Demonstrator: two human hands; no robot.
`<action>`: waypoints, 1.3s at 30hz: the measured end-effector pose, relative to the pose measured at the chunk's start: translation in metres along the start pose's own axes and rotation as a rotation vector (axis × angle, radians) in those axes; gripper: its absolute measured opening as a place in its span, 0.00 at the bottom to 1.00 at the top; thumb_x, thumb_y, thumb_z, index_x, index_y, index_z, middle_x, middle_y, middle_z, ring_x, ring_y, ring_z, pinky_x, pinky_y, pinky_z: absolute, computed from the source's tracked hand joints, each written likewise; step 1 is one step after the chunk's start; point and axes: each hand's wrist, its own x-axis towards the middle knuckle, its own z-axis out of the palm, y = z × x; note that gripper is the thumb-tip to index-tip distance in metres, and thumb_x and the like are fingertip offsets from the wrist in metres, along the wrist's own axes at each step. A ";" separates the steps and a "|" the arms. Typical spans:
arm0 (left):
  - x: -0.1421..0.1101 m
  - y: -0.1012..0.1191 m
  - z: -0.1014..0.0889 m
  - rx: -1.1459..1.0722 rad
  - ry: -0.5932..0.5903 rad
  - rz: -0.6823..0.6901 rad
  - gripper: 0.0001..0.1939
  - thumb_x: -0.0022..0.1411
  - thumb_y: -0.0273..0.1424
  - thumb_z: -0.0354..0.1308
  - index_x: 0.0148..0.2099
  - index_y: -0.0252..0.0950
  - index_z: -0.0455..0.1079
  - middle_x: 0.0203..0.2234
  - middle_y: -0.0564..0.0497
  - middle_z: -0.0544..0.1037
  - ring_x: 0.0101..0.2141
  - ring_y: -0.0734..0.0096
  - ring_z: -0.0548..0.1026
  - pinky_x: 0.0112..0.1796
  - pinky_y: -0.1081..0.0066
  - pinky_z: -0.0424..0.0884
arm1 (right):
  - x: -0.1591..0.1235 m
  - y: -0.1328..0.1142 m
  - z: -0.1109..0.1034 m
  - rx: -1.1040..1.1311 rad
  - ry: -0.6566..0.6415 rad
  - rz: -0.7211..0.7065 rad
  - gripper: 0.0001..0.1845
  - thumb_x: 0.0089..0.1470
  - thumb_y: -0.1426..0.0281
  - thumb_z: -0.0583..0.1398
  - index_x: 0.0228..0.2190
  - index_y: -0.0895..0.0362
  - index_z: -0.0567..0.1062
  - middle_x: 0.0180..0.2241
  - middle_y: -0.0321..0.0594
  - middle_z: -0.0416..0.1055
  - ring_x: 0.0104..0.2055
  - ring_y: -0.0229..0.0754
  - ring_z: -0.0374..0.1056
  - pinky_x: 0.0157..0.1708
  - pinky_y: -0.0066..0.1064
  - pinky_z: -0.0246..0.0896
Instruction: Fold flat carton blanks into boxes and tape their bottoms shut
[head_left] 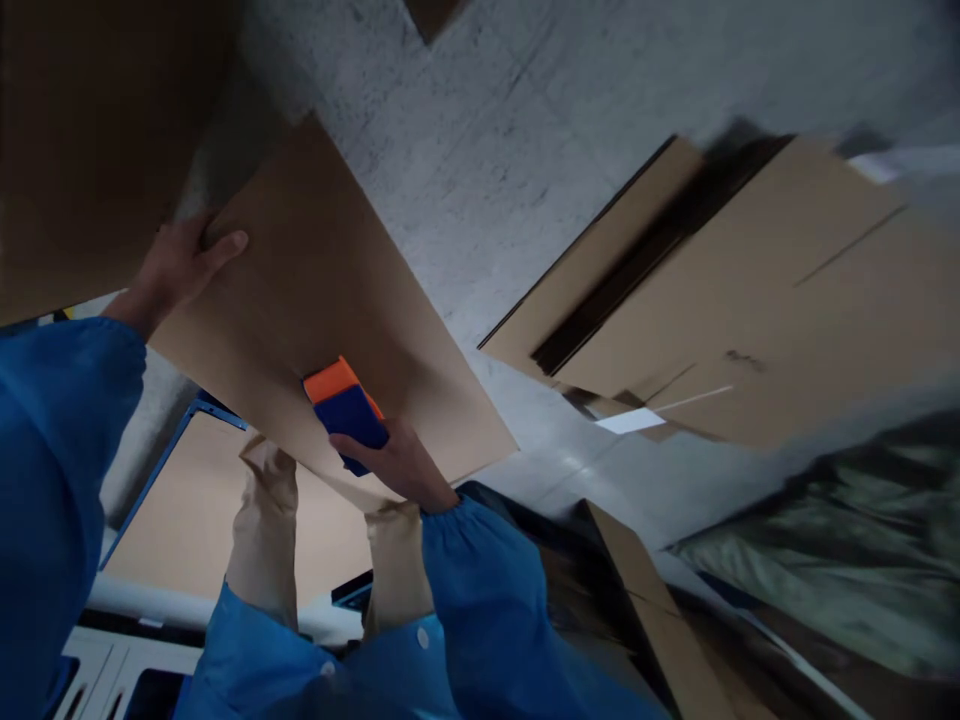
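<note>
I hold a flat brown cardboard sheet [315, 300] tilted in front of me. My left hand [180, 265] grips its upper left edge, thumb lying across the face. My right hand [394, 462] is closed round an orange and blue tool [345, 405], likely a tape dispenser, pressed against the sheet's lower edge. Both arms wear blue sleeves. My legs in light trousers [262, 530] show below the sheet.
Flattened cardboard boxes [750, 300] lie stacked on the grey concrete floor [487, 150] to the right. Another cardboard piece [652, 610] leans at the lower right beside crumpled plastic wrap [840, 540]. A blue-framed cart [172, 440] stands at the lower left. A large brown surface [90, 130] fills the upper left.
</note>
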 end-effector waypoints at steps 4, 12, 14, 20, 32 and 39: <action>0.004 0.006 0.002 0.067 0.005 0.022 0.53 0.55 0.72 0.36 0.64 0.39 0.66 0.60 0.40 0.72 0.60 0.54 0.69 0.51 0.56 0.61 | -0.019 0.047 -0.018 -0.011 -0.037 0.138 0.26 0.42 0.46 0.67 0.21 0.57 0.75 0.20 0.40 0.72 0.25 0.43 0.69 0.25 0.31 0.62; -0.001 0.015 0.001 0.228 0.136 0.081 0.54 0.61 0.70 0.34 0.71 0.32 0.51 0.66 0.36 0.62 0.66 0.54 0.60 0.49 0.55 0.58 | -0.015 0.066 -0.021 -0.111 0.064 0.183 0.25 0.44 0.46 0.66 0.23 0.56 0.73 0.21 0.38 0.70 0.26 0.41 0.67 0.25 0.30 0.55; -0.009 0.027 0.022 0.296 0.290 0.124 0.51 0.67 0.64 0.32 0.74 0.28 0.41 0.72 0.35 0.46 0.71 0.52 0.44 0.60 0.50 0.47 | -0.012 0.058 -0.018 -0.142 0.070 0.210 0.23 0.46 0.48 0.66 0.27 0.56 0.75 0.24 0.38 0.72 0.29 0.42 0.69 0.27 0.29 0.57; -0.041 0.092 0.131 0.267 0.101 0.162 0.39 0.70 0.51 0.43 0.74 0.32 0.50 0.73 0.43 0.44 0.72 0.52 0.36 0.67 0.48 0.27 | -0.011 0.041 -0.018 -0.225 0.055 0.293 0.28 0.49 0.49 0.67 0.42 0.58 0.78 0.39 0.46 0.77 0.42 0.49 0.74 0.37 0.33 0.64; -0.028 0.097 0.142 0.353 0.161 0.214 0.43 0.68 0.44 0.51 0.74 0.24 0.43 0.73 0.37 0.39 0.71 0.46 0.32 0.65 0.42 0.24 | -0.023 0.052 -0.031 -0.217 -0.075 0.176 0.26 0.56 0.49 0.64 0.43 0.59 0.78 0.45 0.51 0.78 0.49 0.54 0.74 0.44 0.35 0.66; -0.029 0.112 0.139 0.351 0.247 0.293 0.47 0.70 0.53 0.40 0.72 0.15 0.43 0.72 0.28 0.39 0.71 0.44 0.32 0.64 0.39 0.29 | -0.053 0.116 -0.069 -0.088 -0.040 0.054 0.27 0.56 0.55 0.66 0.53 0.55 0.74 0.49 0.45 0.77 0.51 0.50 0.73 0.45 0.33 0.65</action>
